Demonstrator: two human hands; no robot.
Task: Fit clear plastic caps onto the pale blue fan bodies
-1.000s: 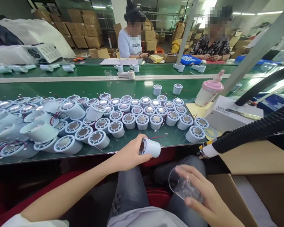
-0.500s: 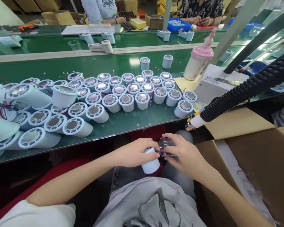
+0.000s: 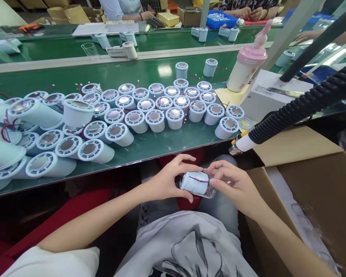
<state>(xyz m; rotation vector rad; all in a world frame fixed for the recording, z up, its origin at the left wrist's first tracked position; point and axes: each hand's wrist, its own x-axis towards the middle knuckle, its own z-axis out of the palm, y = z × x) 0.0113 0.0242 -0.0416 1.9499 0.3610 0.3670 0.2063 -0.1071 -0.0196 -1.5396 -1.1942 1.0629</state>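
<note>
A light-blue cylinder (image 3: 196,183) lies on its side inside a clear cup (image 3: 211,192), both held over the person's lap, just in front of the bench (image 3: 150,154). Thin red and black wires (image 3: 200,180) run along the cylinder's upper side toward the cup's right end. The left hand (image 3: 170,179) grips the cup around its left end, thumb below and index finger stretched along the top. The right hand (image 3: 233,182) has its fingers bent at the cup's right end, the tips by the wires; whether they pinch them I cannot tell. On the green bench ahead, rows of similar cylinders (image 3: 155,120) stand close together, round metal discs facing up, while at the far left several lie tipped or stacked in a pile. Two more stand behind the rows, near a pink-lidded bottle (image 3: 246,69). To the right sit a flat ring (image 3: 246,123) and a pale box (image 3: 266,94) with a metal strip (image 3: 285,92) on top; a black ribbed hose (image 3: 305,96) slants down, its tip near the bench edge. Below it an open cardboard box (image 3: 331,184) stands beside the person. Across the bench, a co-worker's hands (image 3: 255,14) are next to a blue tray (image 3: 223,24).
</note>
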